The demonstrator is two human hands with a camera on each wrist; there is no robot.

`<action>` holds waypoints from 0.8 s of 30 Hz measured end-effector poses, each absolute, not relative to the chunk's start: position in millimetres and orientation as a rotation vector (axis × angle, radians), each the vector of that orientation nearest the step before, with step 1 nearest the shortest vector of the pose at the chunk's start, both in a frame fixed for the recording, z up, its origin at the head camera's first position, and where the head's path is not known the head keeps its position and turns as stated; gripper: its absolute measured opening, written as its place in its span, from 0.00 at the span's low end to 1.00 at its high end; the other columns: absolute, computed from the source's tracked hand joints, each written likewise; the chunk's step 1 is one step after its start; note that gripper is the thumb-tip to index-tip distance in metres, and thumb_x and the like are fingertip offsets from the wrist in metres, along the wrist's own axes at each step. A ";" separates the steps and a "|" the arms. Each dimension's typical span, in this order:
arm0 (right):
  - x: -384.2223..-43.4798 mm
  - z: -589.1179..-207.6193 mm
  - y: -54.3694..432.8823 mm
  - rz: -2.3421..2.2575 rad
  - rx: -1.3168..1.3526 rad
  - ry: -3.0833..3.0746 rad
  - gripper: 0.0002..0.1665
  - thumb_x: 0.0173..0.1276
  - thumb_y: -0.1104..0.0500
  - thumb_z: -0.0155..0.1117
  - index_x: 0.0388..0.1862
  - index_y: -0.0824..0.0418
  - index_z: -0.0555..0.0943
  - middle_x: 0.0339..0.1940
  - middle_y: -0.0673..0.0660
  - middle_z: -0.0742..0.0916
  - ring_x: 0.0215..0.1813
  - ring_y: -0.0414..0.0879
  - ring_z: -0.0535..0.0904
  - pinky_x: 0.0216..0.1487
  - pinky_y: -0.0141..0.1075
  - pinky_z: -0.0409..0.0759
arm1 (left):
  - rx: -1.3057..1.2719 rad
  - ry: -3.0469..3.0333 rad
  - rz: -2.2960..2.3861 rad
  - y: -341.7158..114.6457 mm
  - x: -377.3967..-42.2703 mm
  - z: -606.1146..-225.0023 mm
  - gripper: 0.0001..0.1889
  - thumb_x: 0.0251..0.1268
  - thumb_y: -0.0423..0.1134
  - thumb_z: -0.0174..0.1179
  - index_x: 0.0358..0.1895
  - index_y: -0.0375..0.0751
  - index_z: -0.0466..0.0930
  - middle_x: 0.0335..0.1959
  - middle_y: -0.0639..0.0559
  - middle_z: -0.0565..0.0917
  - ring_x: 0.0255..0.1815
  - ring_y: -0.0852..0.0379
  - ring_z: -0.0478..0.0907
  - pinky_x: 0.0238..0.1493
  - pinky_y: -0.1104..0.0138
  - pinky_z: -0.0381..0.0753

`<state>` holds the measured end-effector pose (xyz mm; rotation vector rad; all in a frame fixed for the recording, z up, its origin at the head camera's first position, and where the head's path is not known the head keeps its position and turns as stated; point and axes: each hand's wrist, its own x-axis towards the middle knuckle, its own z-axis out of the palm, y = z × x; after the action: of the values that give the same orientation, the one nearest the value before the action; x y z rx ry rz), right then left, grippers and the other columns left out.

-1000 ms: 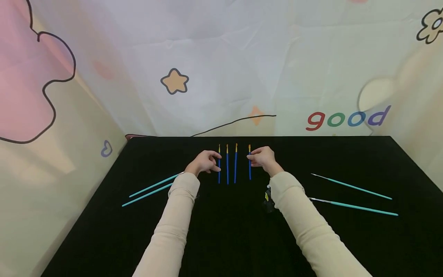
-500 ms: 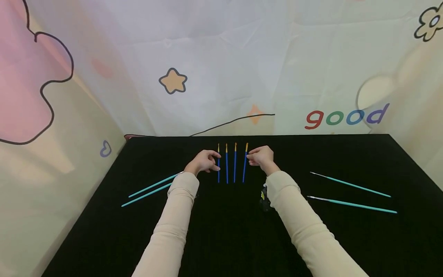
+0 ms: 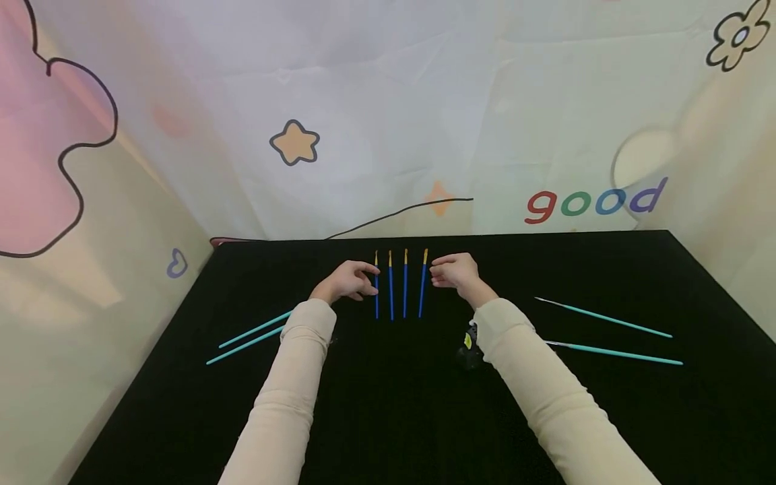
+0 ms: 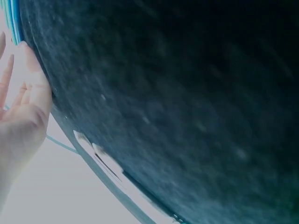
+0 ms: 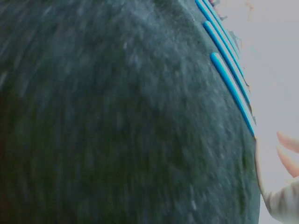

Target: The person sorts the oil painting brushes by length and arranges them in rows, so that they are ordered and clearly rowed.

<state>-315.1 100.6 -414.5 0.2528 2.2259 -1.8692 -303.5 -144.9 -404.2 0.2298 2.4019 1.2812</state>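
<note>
In the head view, several short blue paintbrushes [image 3: 405, 283] with yellow ferrules stand side by side in a row, tips toward the back. My left hand [image 3: 347, 280] is at the leftmost blue paintbrush [image 3: 376, 306], its extended index finger and thumb touching or nearly touching the handle. Just right of the rightmost blue paintbrush [image 3: 422, 286], my right hand [image 3: 457, 273] has its fingers loosely bent, with a small gap to the brush. That brush leans slightly. The right wrist view catches the blue handles [image 5: 232, 91] and part of the right hand [image 5: 286, 200].
Two long teal paintbrushes [image 3: 254, 329] lie slanted on the left, partly behind the left forearm. Two more teal paintbrushes [image 3: 618, 320] lie on the right. A black cloth [image 3: 388, 417] covers the table, and a printed curtain [image 3: 376, 121] hangs behind it.
The right hand slid the rightmost blue paintbrush left toward the others, then let go and moved slightly right of it. The left hand stayed at the leftmost brush.
</note>
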 end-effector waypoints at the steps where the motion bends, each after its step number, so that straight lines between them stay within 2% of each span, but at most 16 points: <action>1: -313.4 -412.3 102.1 -1.856 0.235 2.225 0.16 0.64 0.68 0.57 0.51 0.71 0.76 0.44 0.67 0.82 0.25 0.42 0.80 0.33 0.33 0.80 | 0.237 2.385 1.306 -147.4 -303.1 -405.1 0.23 0.58 0.30 0.60 0.59 0.37 0.70 0.34 0.46 0.76 0.36 0.52 0.76 0.41 0.59 0.79; 12: -302.3 -385.0 118.4 -1.761 0.071 2.285 0.20 0.65 0.66 0.56 0.55 0.71 0.73 0.48 0.69 0.79 0.30 0.44 0.80 0.41 0.37 0.80 | 0.372 2.440 1.272 -159.8 -294.4 -396.0 0.23 0.60 0.33 0.59 0.59 0.36 0.69 0.36 0.43 0.77 0.36 0.51 0.76 0.37 0.61 0.79; 19: -290.2 -378.1 130.5 -1.728 -0.029 2.280 0.22 0.66 0.63 0.56 0.57 0.71 0.71 0.51 0.71 0.77 0.41 0.54 0.80 0.45 0.40 0.78 | 0.475 2.483 1.176 -167.9 -287.4 -388.8 0.23 0.60 0.33 0.59 0.59 0.32 0.69 0.33 0.44 0.78 0.35 0.47 0.76 0.36 0.59 0.78; 24: -282.5 -374.2 141.0 -1.719 -0.062 2.281 0.23 0.66 0.62 0.56 0.58 0.72 0.71 0.51 0.71 0.77 0.40 0.52 0.81 0.46 0.41 0.78 | 0.528 2.487 1.154 -169.4 -284.7 -384.2 0.23 0.60 0.32 0.58 0.59 0.32 0.68 0.31 0.46 0.78 0.35 0.45 0.76 0.36 0.59 0.78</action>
<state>-282.5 141.0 -374.2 -0.0623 2.2806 -1.7194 -284.7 -169.4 -384.2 0.5281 2.4867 1.1545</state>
